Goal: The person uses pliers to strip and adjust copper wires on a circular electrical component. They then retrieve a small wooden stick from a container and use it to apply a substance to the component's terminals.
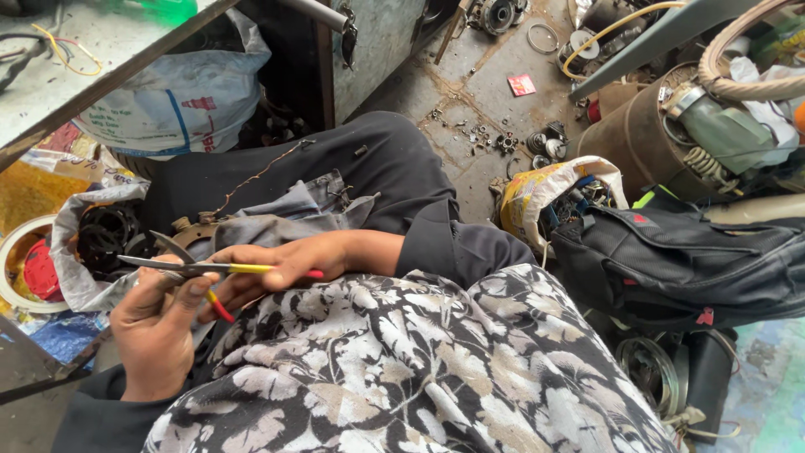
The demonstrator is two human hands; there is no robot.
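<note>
Long-nose pliers (180, 265) with yellow and red handles point left over my lap, their jaws apart. My right hand (281, 264) reaches in from the right in a black sleeve and grips the handles. My left hand (159, 323) comes up from the lower left. Its thumb and fingers touch the pliers near the pivot. Whether it pinches something small there is hidden. A grey cloth (285, 214) with a rusty metal part (191, 231) and a thin wire lies on my dark trousers behind the hands. A black-and-white floral fabric (394, 361) covers my lap.
A grey bag of black rings (101, 235) and a white ring (12, 252) sit at left. A bench edge (109, 75) and a white sack (180, 92) are above. At right: a black backpack (688, 260), a yellow sack of parts (545, 189), a rusty drum (637, 138). Nuts litter the floor (482, 134).
</note>
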